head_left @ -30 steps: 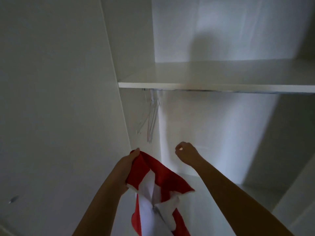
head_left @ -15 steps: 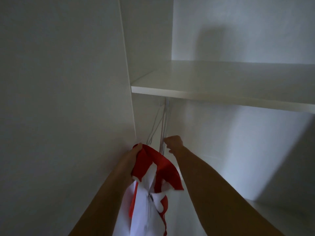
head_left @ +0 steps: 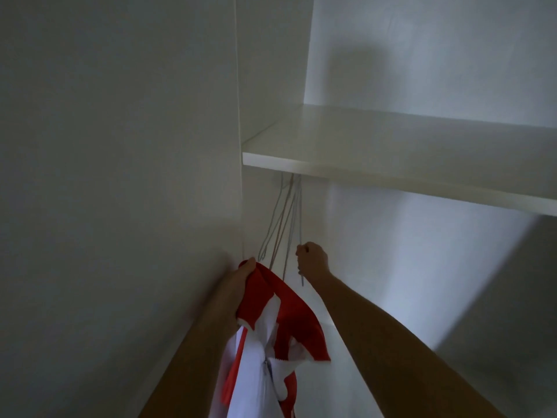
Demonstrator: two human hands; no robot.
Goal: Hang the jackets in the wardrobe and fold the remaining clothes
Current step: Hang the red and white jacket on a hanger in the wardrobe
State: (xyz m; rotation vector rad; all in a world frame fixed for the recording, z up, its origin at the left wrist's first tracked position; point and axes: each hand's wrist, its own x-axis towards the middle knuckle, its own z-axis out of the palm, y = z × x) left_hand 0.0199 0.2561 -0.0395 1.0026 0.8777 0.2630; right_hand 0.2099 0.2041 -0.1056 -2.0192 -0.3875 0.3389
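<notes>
My left hand [head_left: 239,285] grips the collar end of a red and white zip jacket [head_left: 271,336], which hangs down between my arms. Several thin wire hangers [head_left: 281,224] hang under the white wardrobe shelf [head_left: 391,173], close to the left inner wall. My right hand [head_left: 312,259] is curled round the lower edge of the rightmost hanger, a little right of the jacket. The rail that carries the hangers is hidden behind the shelf's front edge.
The wardrobe's white side panel [head_left: 120,206] fills the left of the view. The back wall [head_left: 407,267] below the shelf is bare and lit from the right. A lower white surface [head_left: 346,357] shows behind my right forearm.
My right hand has gone from hanging in mid-air to the hangers and closed on one. The view has tilted up and closer to the left corner. My left hand keeps the jacket.
</notes>
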